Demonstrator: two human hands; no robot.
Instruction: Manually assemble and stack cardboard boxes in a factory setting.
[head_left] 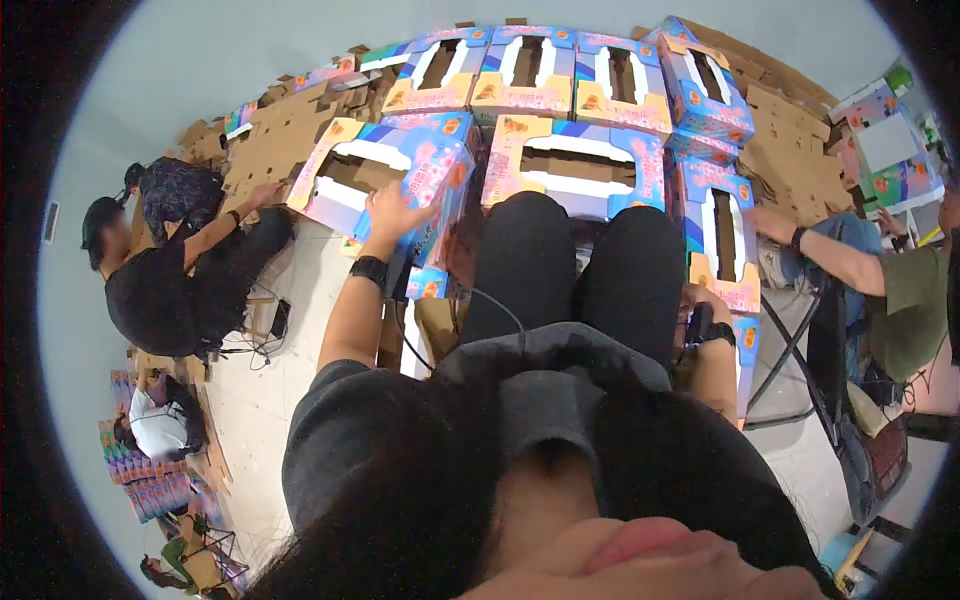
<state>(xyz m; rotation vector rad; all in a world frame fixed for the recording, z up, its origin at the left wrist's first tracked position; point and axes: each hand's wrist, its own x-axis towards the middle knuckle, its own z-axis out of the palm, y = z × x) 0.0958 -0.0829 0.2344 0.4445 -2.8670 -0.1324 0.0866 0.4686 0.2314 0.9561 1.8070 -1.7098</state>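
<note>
I sit with my black-trousered knees (570, 270) in front of me. My left hand (392, 212), a black watch on its wrist, rests with spread fingers on the side of a colourful assembled cardboard box (400, 165) with a window cut-out. My right hand (703, 300) is down by my right knee, mostly hidden, touching the lower end of another colourful box (722, 235); I cannot tell whether it grips it. A third box (575, 165) stands just beyond my knees.
A row of assembled boxes (530, 65) lines the back. Flat brown cardboard sheets (280, 140) lie at the left and right. A person in black (160, 290) sits at my left; another person's arm (830, 255) reaches in from the right. Folded boxes (140, 470) are stacked low left.
</note>
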